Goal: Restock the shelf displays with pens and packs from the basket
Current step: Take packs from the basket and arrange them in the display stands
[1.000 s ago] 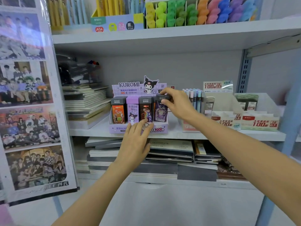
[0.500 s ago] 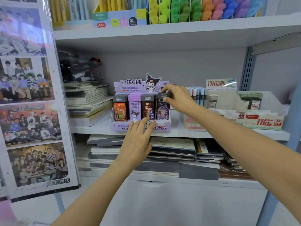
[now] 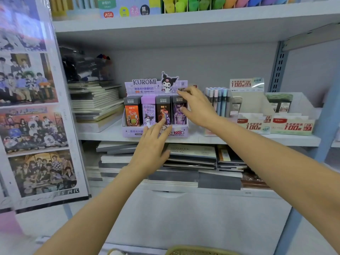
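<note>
A purple Kuromi display box (image 3: 128, 133) stands on the middle shelf (image 3: 99, 135) with a front row of small packs: an orange one (image 3: 132, 115), a lilac one (image 3: 148, 112), a dark one (image 3: 162, 109) and a dark purple one (image 3: 177, 116) at the right end. My right hand (image 3: 199, 109) hovers at that right-end pack with fingers spread, fingertips above its top, thumb by its front. My left hand (image 3: 152, 150) rests with straight fingers on the box's front wall. The woven basket's rim (image 3: 202, 252) shows at the bottom edge.
Pastel pens (image 3: 218, 100) stand just right of the box, then white lead-refill cartons (image 3: 292, 127). Stacked notebooks (image 3: 95, 103) lie to the left and fill the shelf below (image 3: 193, 155). A photo poster board (image 3: 33, 126) lines the left side. Coloured highlighters (image 3: 202, 4) sit overhead.
My right hand has let go of the right-end pack's top and spread its fingers; the pack now stands in the row. My left hand stays on the box front.
</note>
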The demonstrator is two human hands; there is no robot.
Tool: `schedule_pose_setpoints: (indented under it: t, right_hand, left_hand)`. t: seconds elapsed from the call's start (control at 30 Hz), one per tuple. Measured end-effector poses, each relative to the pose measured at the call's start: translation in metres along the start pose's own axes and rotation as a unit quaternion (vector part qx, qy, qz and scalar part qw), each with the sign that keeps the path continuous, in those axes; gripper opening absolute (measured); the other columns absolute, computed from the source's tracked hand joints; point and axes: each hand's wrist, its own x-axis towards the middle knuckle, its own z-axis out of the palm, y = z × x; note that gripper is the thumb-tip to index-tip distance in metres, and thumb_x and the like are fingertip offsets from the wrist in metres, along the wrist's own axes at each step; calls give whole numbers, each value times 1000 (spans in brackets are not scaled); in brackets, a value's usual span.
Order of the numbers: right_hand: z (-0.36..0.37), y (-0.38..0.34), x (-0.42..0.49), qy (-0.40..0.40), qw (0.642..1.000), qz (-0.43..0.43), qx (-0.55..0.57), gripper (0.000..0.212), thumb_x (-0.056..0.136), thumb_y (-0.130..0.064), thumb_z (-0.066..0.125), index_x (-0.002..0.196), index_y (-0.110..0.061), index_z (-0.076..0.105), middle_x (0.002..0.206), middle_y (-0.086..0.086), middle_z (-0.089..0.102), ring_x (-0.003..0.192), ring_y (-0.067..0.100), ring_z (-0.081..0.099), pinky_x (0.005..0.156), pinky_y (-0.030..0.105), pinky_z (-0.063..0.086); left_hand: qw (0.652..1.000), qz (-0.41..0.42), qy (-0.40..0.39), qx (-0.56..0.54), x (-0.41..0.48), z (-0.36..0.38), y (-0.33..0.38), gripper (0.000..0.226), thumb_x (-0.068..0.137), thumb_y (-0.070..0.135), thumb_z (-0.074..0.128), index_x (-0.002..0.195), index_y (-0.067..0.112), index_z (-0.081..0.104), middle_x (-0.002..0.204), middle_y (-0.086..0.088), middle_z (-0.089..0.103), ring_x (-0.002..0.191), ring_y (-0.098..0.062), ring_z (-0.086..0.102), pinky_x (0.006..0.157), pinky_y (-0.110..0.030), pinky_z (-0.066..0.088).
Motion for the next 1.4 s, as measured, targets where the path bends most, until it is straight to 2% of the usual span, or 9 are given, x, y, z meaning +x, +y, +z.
schedule_pose_setpoints:
  t: [0.1,0.2,0.37,0.57,0.8,0.9,1.1,1.23,1.4]
  right_hand:
    - [5,-10,-40,116,986,-59,100,38,94,-11,56,132,-13,55,128,4,54,121,17,48,105,30,38]
    - [29,-16,-101,114,968,-120,188,21,94,-7,52,109,-10,65,106,3,60,100,14,56,87,22,43]
    - [121,1,-223,-71,959,-2,276,18,94,-5,54,99,-12,69,96,-5,64,85,11,58,74,25,47]
    - [228,35,-376,-370,887,156,227,18,97,-20,55,109,-23,67,103,-6,64,90,11,60,79,32,50]
    - [290,43,-482,-550,797,179,174,54,98,-26,53,148,-23,34,155,1,27,138,21,34,112,33,30]
    - [301,36,-496,-553,811,140,130,59,94,-34,57,148,-23,35,157,-1,18,142,25,21,115,43,28]
    - [299,27,-496,-507,828,164,177,27,92,-38,61,107,-16,66,122,-2,48,113,17,47,91,37,48]
    - [312,14,-459,-439,824,237,269,25,95,-30,58,118,-21,61,119,-4,57,103,11,57,92,32,50]
    - [353,-9,-411,-462,744,318,364,52,98,-26,53,147,-19,34,140,7,48,120,23,52,98,33,43]
  left_hand:
    - [996,-8,78,-44,-20,7,15,60,85,9,65,141,6,45,156,-17,25,141,-34,30,115,-48,28]
    - [988,-31,121,-93,-54,42,31,50,81,3,65,130,4,56,141,-17,45,127,-34,45,103,-43,40]
    - [971,-136,-54,-191,-135,139,47,33,91,8,57,124,8,59,127,-11,53,113,-31,51,92,-42,43]
    - [898,-194,-362,-157,-251,252,62,50,102,18,39,151,14,28,158,-6,25,140,-24,30,112,-31,27]
    - [881,-234,-338,-235,-323,291,70,63,100,12,46,154,10,15,162,-6,14,149,-23,15,119,-27,14]
    - [884,-242,-314,-248,-332,296,70,60,100,14,47,154,9,21,161,-5,17,150,-23,13,121,-33,16]
    - [892,-261,-266,-257,-338,296,66,58,98,9,48,152,8,27,158,-7,26,142,-18,27,117,-37,29]
    - [881,-289,-267,-264,-339,293,62,58,100,10,44,154,13,23,160,0,23,142,-18,31,116,-35,30]
    - [882,-275,-268,-272,-339,291,61,58,99,7,46,153,12,25,160,0,22,141,-18,33,115,-34,31]
